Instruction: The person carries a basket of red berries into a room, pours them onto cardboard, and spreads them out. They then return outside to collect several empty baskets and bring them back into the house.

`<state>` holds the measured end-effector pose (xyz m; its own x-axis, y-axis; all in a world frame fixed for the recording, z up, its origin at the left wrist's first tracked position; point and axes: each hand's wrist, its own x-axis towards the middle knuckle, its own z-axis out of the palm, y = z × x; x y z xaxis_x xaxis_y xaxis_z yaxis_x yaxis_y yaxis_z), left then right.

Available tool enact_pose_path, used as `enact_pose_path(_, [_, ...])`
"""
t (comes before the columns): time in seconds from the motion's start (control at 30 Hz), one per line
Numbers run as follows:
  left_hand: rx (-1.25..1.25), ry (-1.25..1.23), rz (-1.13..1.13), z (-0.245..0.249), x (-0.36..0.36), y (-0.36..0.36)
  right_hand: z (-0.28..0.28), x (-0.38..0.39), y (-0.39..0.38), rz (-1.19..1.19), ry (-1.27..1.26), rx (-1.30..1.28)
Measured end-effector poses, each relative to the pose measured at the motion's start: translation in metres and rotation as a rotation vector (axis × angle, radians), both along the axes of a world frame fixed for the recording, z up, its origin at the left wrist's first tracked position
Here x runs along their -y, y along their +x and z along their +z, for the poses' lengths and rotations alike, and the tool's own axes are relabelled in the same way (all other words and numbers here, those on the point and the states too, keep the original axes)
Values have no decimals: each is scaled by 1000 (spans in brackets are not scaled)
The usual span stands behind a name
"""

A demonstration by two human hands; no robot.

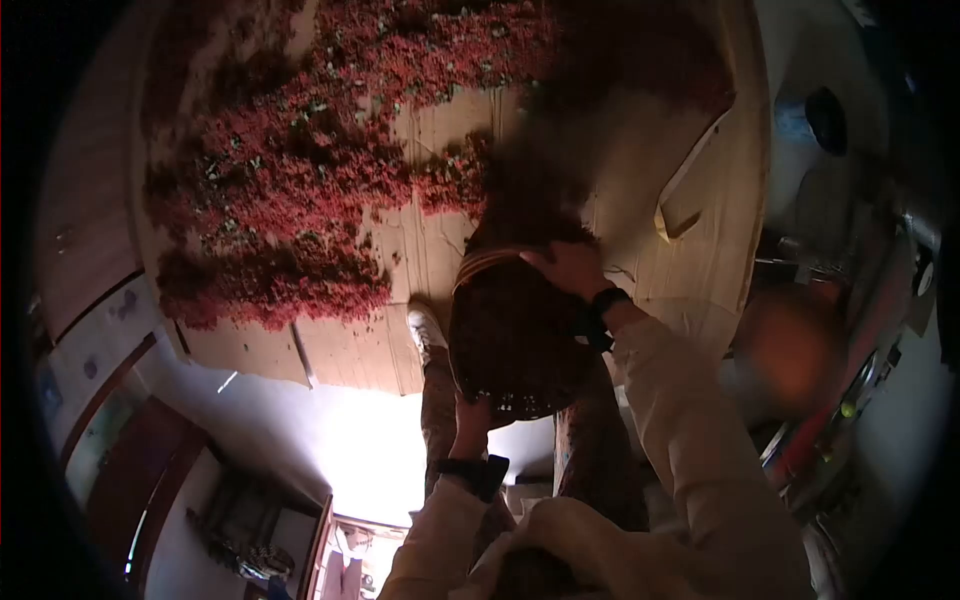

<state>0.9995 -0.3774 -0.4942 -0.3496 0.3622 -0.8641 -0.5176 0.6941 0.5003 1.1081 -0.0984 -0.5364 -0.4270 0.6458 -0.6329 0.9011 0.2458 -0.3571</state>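
A dark woven basket (515, 340) is tipped over, its mouth facing the cardboard in front of me. My right hand (570, 268) grips the pale banded rim at the mouth, wearing a dark watch. Under the basket's near end is my left hand (472, 412), holding its bottom; most of its fingers are hidden. At the mouth lies a shadowed dark heap (535, 195) of what look like the same small plant clusters. Red berry-like clusters (285, 180) with bits of green are spread over the cardboard sheets (440, 125).
A loose cardboard flap (685, 185) sticks up on the right. A blurred orange-brown round shape (790, 345) appears beside my right arm. My shoe (425, 330) stands at the cardboard's near edge. Bright light falls on the floor (370, 445). Wooden furniture (130, 480) stands at lower left.
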Motion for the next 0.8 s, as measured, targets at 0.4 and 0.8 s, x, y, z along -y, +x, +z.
enact_pose_path(0.4, [197,-82,101,-17,31,9,9,1,-8,30,37,6])
enact_pose_path(0.8, [-52,77,-222,9,48,-103,-12,25,-147,116,-57,-183])
